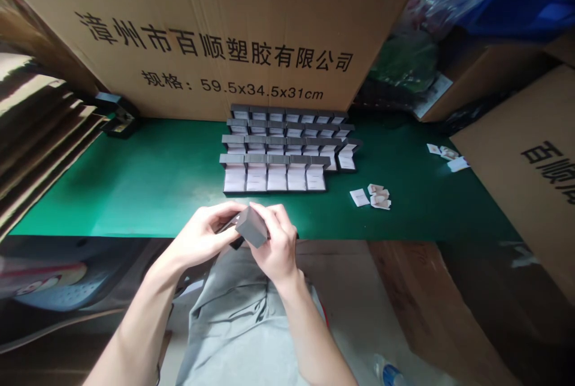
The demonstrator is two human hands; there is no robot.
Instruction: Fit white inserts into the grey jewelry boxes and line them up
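Note:
Both my hands hold one small dark grey box (251, 226) just in front of the green table's near edge (135, 227). My left hand (204, 235) grips its left side with curled fingers. My right hand (278, 242) wraps round its right side. Whether the box is partly open I cannot tell. Beyond it, several rows of open grey boxes (283, 146) with white linings stand lined up on the green top.
A large printed cardboard carton (215, 32) stands behind the rows. Small white cards (375, 196) lie to the right, more cards (447, 155) farther right. Another carton (534, 170) is at the right edge. Flat cardboard stacks (40, 128) and two dark boxes (114, 113) are at left.

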